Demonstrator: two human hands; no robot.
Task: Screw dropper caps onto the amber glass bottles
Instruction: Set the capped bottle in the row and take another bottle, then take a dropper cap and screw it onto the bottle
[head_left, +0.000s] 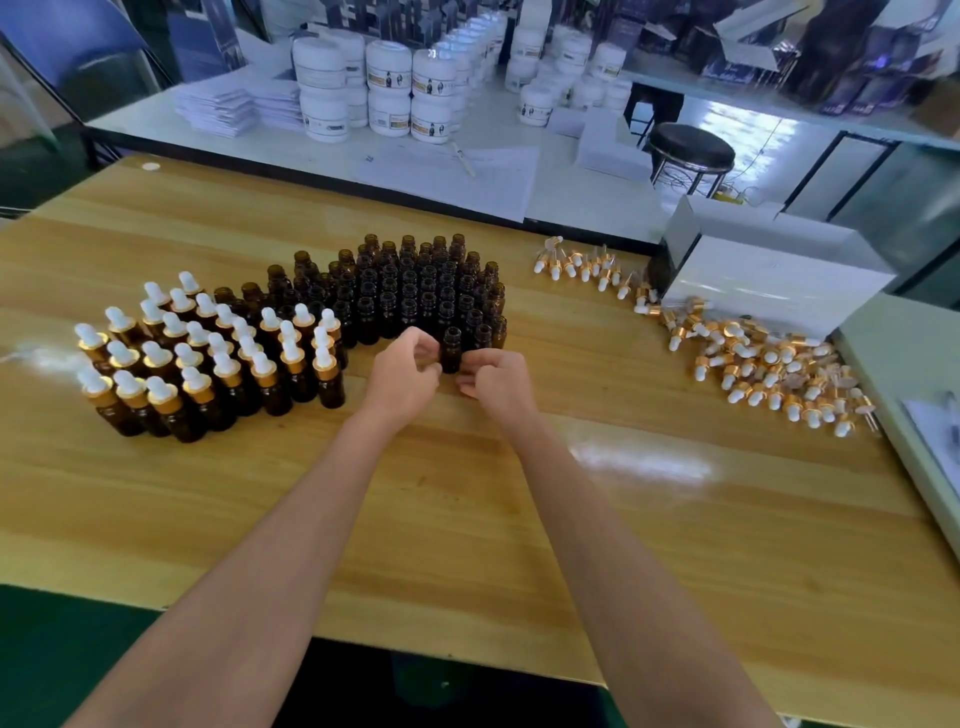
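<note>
One uncapped amber bottle (451, 347) stands at the front of a block of open amber bottles (415, 291), between my two hands. My right hand (496, 379) has its fingers and thumb curled round the bottle's lower right side. My left hand (402, 371) is curled against the bottle's left side, and its grip is hidden. No cap shows in either hand. Capped bottles (208, 358) with gold collars and white bulbs stand in rows to the left. Loose dropper caps (769, 364) lie in a pile on the right.
The wooden table (467, 519) carries everything. A white box (779, 275) lies behind the cap pile at the right. Beyond the table's far edge are a white bench with stacked white jars (395, 88), papers, and a black stool (691, 148).
</note>
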